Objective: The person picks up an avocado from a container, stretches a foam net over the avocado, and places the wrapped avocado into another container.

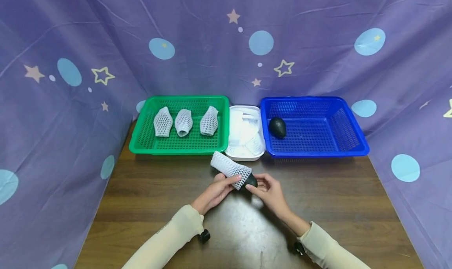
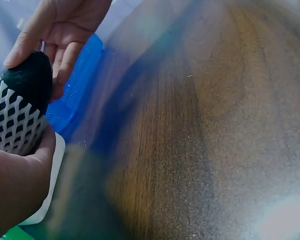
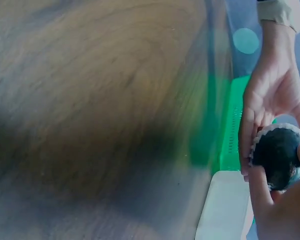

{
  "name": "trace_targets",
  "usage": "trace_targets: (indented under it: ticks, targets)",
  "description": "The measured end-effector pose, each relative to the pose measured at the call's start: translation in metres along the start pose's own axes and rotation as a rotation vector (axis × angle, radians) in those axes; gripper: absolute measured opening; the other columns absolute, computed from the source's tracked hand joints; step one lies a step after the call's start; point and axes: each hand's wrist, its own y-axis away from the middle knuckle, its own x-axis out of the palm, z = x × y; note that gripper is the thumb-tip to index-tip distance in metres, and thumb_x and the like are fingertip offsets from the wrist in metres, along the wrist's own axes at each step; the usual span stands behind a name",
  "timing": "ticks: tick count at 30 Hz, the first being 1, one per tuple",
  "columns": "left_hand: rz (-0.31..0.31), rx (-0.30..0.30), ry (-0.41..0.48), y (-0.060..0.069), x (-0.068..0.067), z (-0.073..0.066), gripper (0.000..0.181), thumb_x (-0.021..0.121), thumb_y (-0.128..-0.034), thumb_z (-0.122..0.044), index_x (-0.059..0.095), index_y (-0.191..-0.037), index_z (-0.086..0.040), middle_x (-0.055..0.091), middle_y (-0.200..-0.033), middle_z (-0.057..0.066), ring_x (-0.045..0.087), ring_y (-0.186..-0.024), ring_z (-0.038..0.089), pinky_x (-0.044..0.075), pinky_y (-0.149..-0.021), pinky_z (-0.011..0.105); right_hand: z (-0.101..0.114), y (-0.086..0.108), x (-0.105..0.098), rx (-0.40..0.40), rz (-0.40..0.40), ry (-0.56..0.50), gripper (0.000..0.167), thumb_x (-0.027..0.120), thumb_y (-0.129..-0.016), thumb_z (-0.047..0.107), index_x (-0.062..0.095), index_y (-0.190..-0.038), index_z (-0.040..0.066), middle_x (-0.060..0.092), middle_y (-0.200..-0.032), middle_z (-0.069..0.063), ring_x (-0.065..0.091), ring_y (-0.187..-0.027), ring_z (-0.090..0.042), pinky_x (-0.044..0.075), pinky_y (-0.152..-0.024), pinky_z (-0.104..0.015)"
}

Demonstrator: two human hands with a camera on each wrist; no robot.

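Avocado (image 1: 251,180): probably firm, slick, bruisable | Foam net (image 1: 228,167): seemingly light, stretchy | Left hand (image 1: 216,192): grasping netted girth, likely best hold | Right hand (image 1: 271,191): pinching bare end

We find the head view evenly lit and fairly sharp, with pale glare and soft shadows on the tabletop (image 1: 236,229). Both wrist views are dimmer and blurred; in the left we note a blown-out highlight at lower right, the avocado (image 2: 32,80) rendering nearly black.
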Motion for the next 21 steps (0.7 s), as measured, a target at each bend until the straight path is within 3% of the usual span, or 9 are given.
trace_targets:
  ticks: [3,5,14,18,21]
  targets:
    - [-0.004,-0.002,-0.014,0.001,0.001,0.000,0.052,0.062,-0.0974,-0.004,0.040,-0.143,0.009,0.060,-0.133,0.010,0.061,-0.116,0.010,0.051,-0.100,0.027,0.000,0.003,0.001,-0.096,-0.006,0.046,0.040,0.082,-0.083,0.002,0.064,-0.116,-0.009,0.071,-0.104,-0.030,0.073,-0.088,-0.012,0.061,-0.079,-0.024]
    - [-0.010,0.000,-0.020,0.001,0.004,0.001,0.051,0.064,-0.0969,-0.005,0.043,-0.142,0.008,0.062,-0.130,0.009,0.062,-0.114,0.010,0.052,-0.099,0.026,0.000,0.005,0.002,-0.106,-0.034,0.052,0.039,0.083,-0.082,0.003,0.065,-0.115,-0.009,0.072,-0.103,-0.030,0.074,-0.088,-0.014,0.061,-0.078,-0.025]
    - [-0.039,-0.001,0.013,-0.001,0.018,0.011,0.054,0.069,-0.0953,-0.012,0.046,-0.139,0.008,0.063,-0.127,0.008,0.064,-0.110,0.010,0.053,-0.098,0.024,0.002,0.003,0.006,0.020,-0.156,0.002,0.032,0.082,-0.083,0.001,0.068,-0.109,-0.009,0.072,-0.096,-0.025,0.070,-0.077,-0.010,0.058,-0.070,-0.018]
    - [-0.014,-0.018,0.024,0.000,0.018,0.011,0.054,0.067,-0.0971,-0.013,0.044,-0.140,0.010,0.060,-0.129,0.010,0.063,-0.112,0.011,0.053,-0.100,0.025,0.001,0.002,0.006,0.010,-0.125,-0.011,0.033,0.082,-0.084,0.002,0.067,-0.110,-0.011,0.072,-0.099,-0.028,0.071,-0.077,-0.008,0.058,-0.069,-0.018]
    - [-0.003,-0.028,0.008,0.001,0.013,0.008,0.054,0.067,-0.0973,-0.013,0.044,-0.140,0.010,0.061,-0.129,0.010,0.062,-0.114,0.012,0.053,-0.100,0.026,0.000,0.002,0.003,-0.030,-0.037,-0.036,0.037,0.080,-0.083,-0.002,0.064,-0.114,-0.014,0.070,-0.104,-0.033,0.073,-0.084,-0.010,0.061,-0.075,-0.022]
